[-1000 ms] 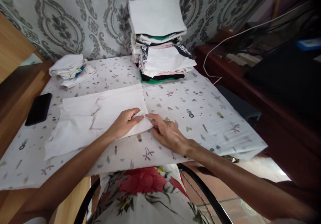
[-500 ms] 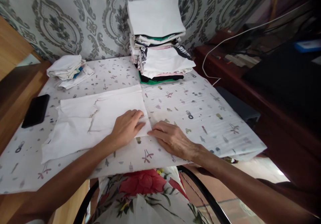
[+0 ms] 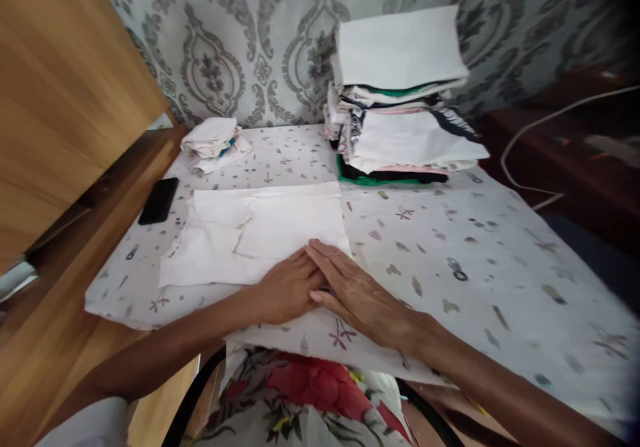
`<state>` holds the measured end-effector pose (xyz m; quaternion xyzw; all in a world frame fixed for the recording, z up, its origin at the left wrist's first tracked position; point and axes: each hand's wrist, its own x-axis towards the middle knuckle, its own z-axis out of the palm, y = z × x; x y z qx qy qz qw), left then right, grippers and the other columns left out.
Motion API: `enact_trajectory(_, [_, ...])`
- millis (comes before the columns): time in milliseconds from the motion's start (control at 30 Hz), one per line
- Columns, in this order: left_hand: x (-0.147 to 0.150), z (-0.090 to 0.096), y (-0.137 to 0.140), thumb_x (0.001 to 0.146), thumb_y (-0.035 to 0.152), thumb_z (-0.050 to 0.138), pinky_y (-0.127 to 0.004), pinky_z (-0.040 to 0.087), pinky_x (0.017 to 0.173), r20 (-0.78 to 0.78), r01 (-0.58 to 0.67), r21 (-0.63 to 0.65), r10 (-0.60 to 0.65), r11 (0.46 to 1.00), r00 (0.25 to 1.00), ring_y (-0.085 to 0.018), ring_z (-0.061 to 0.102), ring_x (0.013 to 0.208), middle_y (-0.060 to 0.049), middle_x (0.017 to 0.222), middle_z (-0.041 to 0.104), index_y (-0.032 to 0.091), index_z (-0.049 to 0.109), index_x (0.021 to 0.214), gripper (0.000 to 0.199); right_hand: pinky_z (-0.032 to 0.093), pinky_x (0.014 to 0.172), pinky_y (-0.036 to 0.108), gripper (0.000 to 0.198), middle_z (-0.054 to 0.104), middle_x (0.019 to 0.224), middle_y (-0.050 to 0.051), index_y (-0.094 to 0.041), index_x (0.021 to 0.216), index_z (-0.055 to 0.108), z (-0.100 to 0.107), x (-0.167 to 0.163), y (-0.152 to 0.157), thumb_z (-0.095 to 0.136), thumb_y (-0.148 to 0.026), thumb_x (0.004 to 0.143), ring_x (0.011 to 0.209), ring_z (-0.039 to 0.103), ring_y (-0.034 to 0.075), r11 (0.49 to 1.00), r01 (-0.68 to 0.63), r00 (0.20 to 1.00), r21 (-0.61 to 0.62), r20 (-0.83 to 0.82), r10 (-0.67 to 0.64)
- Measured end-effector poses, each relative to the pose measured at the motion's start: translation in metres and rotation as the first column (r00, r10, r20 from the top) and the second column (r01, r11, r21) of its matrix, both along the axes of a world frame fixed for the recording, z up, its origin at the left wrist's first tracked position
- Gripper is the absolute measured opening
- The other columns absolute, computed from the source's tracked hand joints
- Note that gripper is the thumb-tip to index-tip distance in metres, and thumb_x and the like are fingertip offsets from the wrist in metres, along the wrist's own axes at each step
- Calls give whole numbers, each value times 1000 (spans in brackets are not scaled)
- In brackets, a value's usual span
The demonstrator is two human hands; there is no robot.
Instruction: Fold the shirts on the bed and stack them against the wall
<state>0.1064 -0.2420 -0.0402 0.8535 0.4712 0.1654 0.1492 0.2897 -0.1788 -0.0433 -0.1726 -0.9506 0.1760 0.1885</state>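
Observation:
A white garment (image 3: 290, 223) lies folded on the patterned tablecloth (image 3: 425, 253), spread lengthwise from left to right, with a folded-over section on top. My left hand (image 3: 290, 290) rests flat on its near right corner, and the fingertips are partly covered. Across those fingertips lies my right hand (image 3: 357, 293), its fingers stretched out and the thumb held apart below. Neither hand grips the cloth as far as I can see.
A tall stack of folded clothes (image 3: 400, 53) stands at the back right. Farther left sit a small pile of folded cloths (image 3: 213, 140) and a black phone (image 3: 159, 200). A wooden cabinet (image 3: 60, 87) borders the left side, and a white cable (image 3: 520, 133) runs at the right.
My view has swung left, so things appear farther right. My right hand has come over my left fingers; both hands were apart at the garment's right edge before.

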Motion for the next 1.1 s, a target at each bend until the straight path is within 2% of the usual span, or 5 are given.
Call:
enact_trajectory(333, [-69, 41, -13, 99, 27, 42, -40, 46, 107, 169, -212, -22, 213, 977, 962, -22, 59, 123, -11, 130, 66, 22, 64, 113, 27, 36, 118, 53, 73, 39, 157, 14, -25, 161, 10, -19, 17, 16, 44, -45, 100, 143, 40, 30, 990, -21, 995, 140, 96, 8])
enact_trajectory(467, [-150, 52, -25, 95, 29, 41, -35, 49, 83, 101, -754, 44, 748, 655, 656, -21, 63, 93, -8, 105, 67, 20, 61, 100, 22, 47, 106, 51, 41, 60, 138, 15, -21, 136, 55, 3, -20, 20, 41, -37, 101, 127, 57, 30, 996, -14, 999, 83, 37, 11])
enact_trajectory(633, [-204, 45, -48, 93, 50, 41, -29, 32, 61, -82, -923, -70, 920, 379, 384, -17, 49, 64, 0, 65, 55, 21, 50, 70, 37, 53, 83, 38, 30, 69, 106, 11, -18, 109, 64, 29, -111, 17, 38, -31, 102, 97, 66, 23, 985, -56, 993, -165, 93, 72])
enact_trajectory(900, [-203, 31, -45, 79, 55, 56, -25, 28, 56, 267, -766, -274, 811, 582, 520, -12, 38, 61, 5, 60, 39, 20, 40, 62, 42, 33, 62, 28, 8, 64, 90, 4, -21, 82, 58, 25, -186, 11, 53, -20, 88, 77, 56, 18, 959, 129, 972, -254, 223, -72])
enact_trajectory(1100, [-195, 39, -43, 77, 54, 67, -30, 48, 71, 603, -469, -541, 711, 698, 362, -18, 61, 77, -3, 85, 66, 19, 60, 93, 39, 37, 66, 28, 4, 62, 85, 0, -22, 83, 52, 26, -178, 8, 51, -21, 86, 71, 54, 16, 914, 129, 991, -384, 93, -101])
